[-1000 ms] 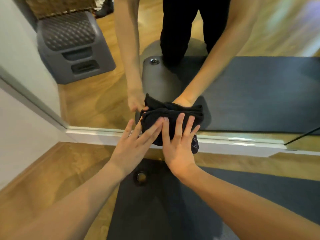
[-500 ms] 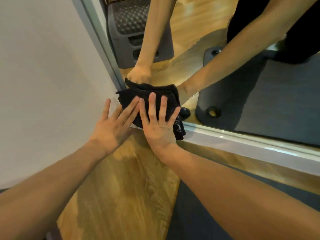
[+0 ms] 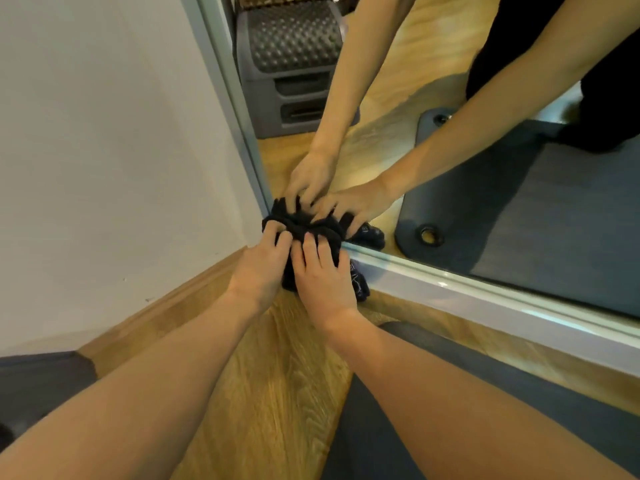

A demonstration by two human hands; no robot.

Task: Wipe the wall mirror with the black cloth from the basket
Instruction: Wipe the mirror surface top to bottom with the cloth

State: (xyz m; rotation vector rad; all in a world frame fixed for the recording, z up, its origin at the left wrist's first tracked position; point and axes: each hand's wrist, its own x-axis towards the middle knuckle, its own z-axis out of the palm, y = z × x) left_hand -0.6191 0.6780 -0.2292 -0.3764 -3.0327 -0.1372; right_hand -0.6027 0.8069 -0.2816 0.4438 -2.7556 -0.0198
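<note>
The black cloth (image 3: 298,230) is bunched against the bottom left corner of the wall mirror (image 3: 381,81), just above its pale lower frame. My left hand (image 3: 258,271) has curled fingers gripping the cloth's left side. My right hand (image 3: 323,277) presses and grips the cloth beside it. Part of the cloth hangs below the frame under my right hand. Both hands and the cloth are reflected in the glass.
A white wall (image 3: 114,150) meets the mirror's grey side frame (image 3: 225,98) on the left. Wooden floor (image 3: 277,393) lies below, with a dark mat (image 3: 374,427) under my right arm. The mirror reflects a grey step stool (image 3: 291,64) and the mat.
The cloth and both hands slid left along the mirror's bottom into the left corner. The fingers went from flat and spread to curled into the cloth, which is more bunched.
</note>
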